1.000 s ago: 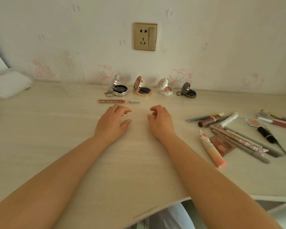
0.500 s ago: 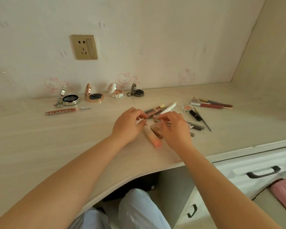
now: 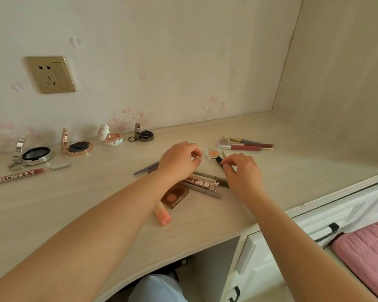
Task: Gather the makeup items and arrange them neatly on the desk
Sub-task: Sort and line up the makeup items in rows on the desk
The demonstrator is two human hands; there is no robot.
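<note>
Makeup items [image 3: 203, 184] heaped in a loose pile on the desk [image 3: 96, 205], directly beneath and between both hands. Right hand [image 3: 241, 171] curled, fingertips pinching the black-capped pen [image 3: 219, 159] at its upper end; long axis running from that pinch down and right, under the palm. Left hand [image 3: 179, 160] curled over the pile's left side, thumb and forefinger closed near something pale, possibly a white stick, too hidden to say whether held. Grey pencils [image 3: 207, 188] lying below the right-hand pinch, long axes left to right. Orange tube [image 3: 162, 215] and brown palette [image 3: 175, 196] nearer the body, beside the left forearm. Small blush pan [image 3: 213, 153] just left of the pinch. Red lip glosses [image 3: 247, 147] beyond the right hand, closest to it. Open compacts [image 3: 79, 147] and COLORKEY stick [image 3: 20, 175] lined up far left of either grip.
</note>
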